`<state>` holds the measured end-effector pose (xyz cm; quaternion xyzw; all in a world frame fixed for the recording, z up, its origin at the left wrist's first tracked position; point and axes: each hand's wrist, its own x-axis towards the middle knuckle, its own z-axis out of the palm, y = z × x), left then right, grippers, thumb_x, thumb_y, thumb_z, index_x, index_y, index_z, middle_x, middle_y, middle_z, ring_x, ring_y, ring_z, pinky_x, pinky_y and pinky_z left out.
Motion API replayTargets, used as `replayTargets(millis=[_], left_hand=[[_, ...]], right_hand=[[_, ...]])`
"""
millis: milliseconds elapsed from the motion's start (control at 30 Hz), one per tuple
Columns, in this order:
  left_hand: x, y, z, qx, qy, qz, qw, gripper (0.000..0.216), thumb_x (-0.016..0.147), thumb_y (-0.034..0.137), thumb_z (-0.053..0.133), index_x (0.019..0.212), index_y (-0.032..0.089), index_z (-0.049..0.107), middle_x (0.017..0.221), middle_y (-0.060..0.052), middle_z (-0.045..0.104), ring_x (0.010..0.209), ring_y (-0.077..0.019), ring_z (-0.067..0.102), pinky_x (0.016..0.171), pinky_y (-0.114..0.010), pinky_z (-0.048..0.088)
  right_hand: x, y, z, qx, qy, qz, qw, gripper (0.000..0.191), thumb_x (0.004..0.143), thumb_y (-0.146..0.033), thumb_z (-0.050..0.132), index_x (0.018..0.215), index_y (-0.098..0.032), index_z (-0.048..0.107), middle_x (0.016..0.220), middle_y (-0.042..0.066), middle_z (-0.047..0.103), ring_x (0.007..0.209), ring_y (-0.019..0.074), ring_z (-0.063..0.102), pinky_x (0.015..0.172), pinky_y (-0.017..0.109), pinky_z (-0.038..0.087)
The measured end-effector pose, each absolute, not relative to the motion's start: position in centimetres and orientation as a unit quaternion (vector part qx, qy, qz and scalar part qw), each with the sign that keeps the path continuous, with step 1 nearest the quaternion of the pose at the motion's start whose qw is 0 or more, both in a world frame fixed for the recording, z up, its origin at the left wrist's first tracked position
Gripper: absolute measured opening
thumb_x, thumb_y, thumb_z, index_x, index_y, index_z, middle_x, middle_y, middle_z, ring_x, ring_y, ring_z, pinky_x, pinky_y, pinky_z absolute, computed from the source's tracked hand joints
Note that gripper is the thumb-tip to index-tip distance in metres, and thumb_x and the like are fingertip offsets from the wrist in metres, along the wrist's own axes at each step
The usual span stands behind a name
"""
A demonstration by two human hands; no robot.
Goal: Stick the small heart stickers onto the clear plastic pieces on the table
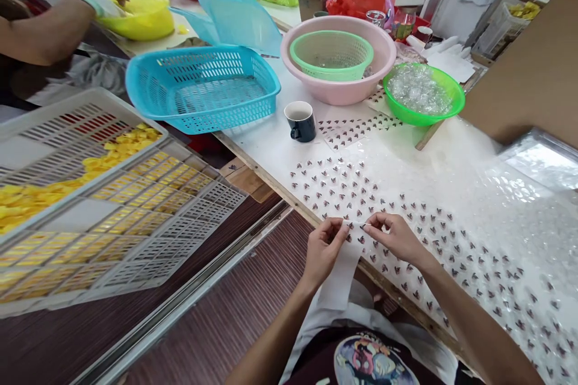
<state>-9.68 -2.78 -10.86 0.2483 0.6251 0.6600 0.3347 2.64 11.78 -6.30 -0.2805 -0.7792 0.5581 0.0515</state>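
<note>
- White strip [339,280]: pinched at its top end between both my hands, right at the near edge of the counter [271,141], its tail hanging down toward my lap.
- Left hand [324,248]: fingers closed narrow on the strip.
- Right hand [396,237]: thumb and forefinger nipped tight on the same top edge, just beside the left.
- Small dark stickers [343,183]: rows spread just beyond and to the right of my hands.
- Dark mug [300,121]: farther out, upright.
- Green bowl [423,95] of clear pieces: beyond, to the right.
- Blue basket [203,89]: beyond, to the left.
</note>
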Motion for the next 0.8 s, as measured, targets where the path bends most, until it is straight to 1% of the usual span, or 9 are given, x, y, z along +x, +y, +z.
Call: replayTargets(millis=[67, 133, 267, 367, 433, 533, 600, 667, 800], left_hand=[[-9.7, -2.7, -11.0, 0.234, 0.627, 0.662, 0.338, 0.025, 0.087, 0.041, 0.069, 0.082, 0.016, 0.067, 0.072, -0.001, 0.063, 0.064, -0.0127, 0.055, 0.060, -0.023, 0.043], [-9.6, -2.7, -11.2, 0.225, 0.633, 0.660, 0.336, 0.026, 0.087, 0.041, 0.068, 0.080, 0.016, 0.066, 0.070, 0.000, 0.062, 0.063, -0.0123, 0.054, 0.059, -0.022, 0.042], [-9.5, -2.5, -11.4, 0.224, 0.645, 0.653, 0.328, 0.027, 0.087, 0.042, 0.068, 0.080, 0.016, 0.066, 0.070, -0.001, 0.062, 0.063, -0.0127, 0.054, 0.059, -0.023, 0.041], [-9.4, -2.5, -11.3, 0.224, 0.652, 0.647, 0.325, 0.029, 0.087, 0.043, 0.067, 0.077, 0.016, 0.065, 0.067, 0.001, 0.059, 0.060, -0.0118, 0.050, 0.057, -0.022, 0.038], [-9.4, -2.5, -11.2, 0.229, 0.659, 0.643, 0.316, 0.029, 0.087, 0.043, 0.067, 0.075, 0.016, 0.064, 0.065, 0.001, 0.057, 0.059, -0.0114, 0.047, 0.056, -0.022, 0.036], [-9.4, -2.6, -11.1, 0.241, 0.667, 0.638, 0.300, 0.030, 0.087, 0.043, 0.066, 0.073, 0.017, 0.063, 0.064, 0.002, 0.056, 0.059, -0.0117, 0.047, 0.057, -0.023, 0.037], [-9.5, -2.6, -11.0, 0.248, 0.670, 0.637, 0.291, 0.030, 0.087, 0.043, 0.066, 0.072, 0.017, 0.063, 0.064, 0.002, 0.056, 0.059, -0.0120, 0.047, 0.058, -0.023, 0.038], [-9.5, -2.6, -11.0, 0.255, 0.671, 0.634, 0.287, 0.031, 0.088, 0.043, 0.066, 0.072, 0.017, 0.064, 0.064, 0.002, 0.058, 0.060, -0.0124, 0.049, 0.058, -0.023, 0.039], [-9.6, -2.7, -11.1, 0.269, 0.678, 0.625, 0.278, 0.031, 0.089, 0.043, 0.065, 0.072, 0.017, 0.066, 0.065, 0.000, 0.061, 0.061, -0.0129, 0.052, 0.059, -0.023, 0.041]], right_hand=[[2.6, 11.4, -6.2, -0.279, -0.792, 0.538, 0.074, 0.016, 0.089, -0.037, 0.060, 0.085, -0.022, 0.064, 0.072, -0.001, 0.058, 0.068, 0.0152, 0.054, 0.065, 0.029, 0.040], [2.6, 11.1, -6.2, -0.278, -0.810, 0.506, 0.107, 0.011, 0.088, -0.032, 0.061, 0.091, -0.023, 0.065, 0.072, -0.002, 0.058, 0.068, 0.0152, 0.053, 0.067, 0.030, 0.039], [2.7, 10.9, -6.1, -0.264, -0.838, 0.449, 0.164, 0.006, 0.087, -0.026, 0.063, 0.082, -0.023, 0.066, 0.073, -0.002, 0.058, 0.068, 0.0146, 0.050, 0.073, 0.032, 0.038], [2.5, 11.1, -6.0, -0.290, -0.805, 0.475, 0.207, 0.008, 0.088, -0.029, 0.062, 0.084, -0.023, 0.065, 0.073, -0.001, 0.057, 0.069, 0.0153, 0.050, 0.071, 0.031, 0.039], [2.1, 11.3, -6.0, -0.311, -0.779, 0.496, 0.224, 0.010, 0.088, -0.032, 0.061, 0.091, -0.023, 0.064, 0.075, -0.001, 0.057, 0.070, 0.0157, 0.050, 0.070, 0.030, 0.041], [0.9, 11.3, -6.1, -0.297, -0.777, 0.528, 0.174, 0.028, 0.085, -0.033, 0.064, 0.111, -0.025, 0.057, 0.086, 0.001, 0.064, 0.079, 0.0171, 0.057, 0.075, 0.031, 0.044], [0.1, 11.1, -6.1, -0.281, -0.771, 0.556, 0.132, 0.039, 0.082, -0.033, 0.065, 0.117, -0.025, 0.051, 0.089, 0.001, 0.066, 0.083, 0.0182, 0.060, 0.078, 0.032, 0.045], [-0.4, 10.9, -5.9, -0.276, -0.758, 0.578, 0.121, 0.040, 0.082, -0.034, 0.065, 0.116, -0.025, 0.048, 0.084, 0.000, 0.065, 0.082, 0.0187, 0.062, 0.078, 0.034, 0.046], [-1.2, 11.8, -5.1, -0.264, -0.746, 0.594, 0.148, 0.038, 0.083, -0.036, 0.064, 0.113, -0.025, 0.045, 0.080, -0.001, 0.061, 0.078, 0.0181, 0.060, 0.076, 0.035, 0.049]])
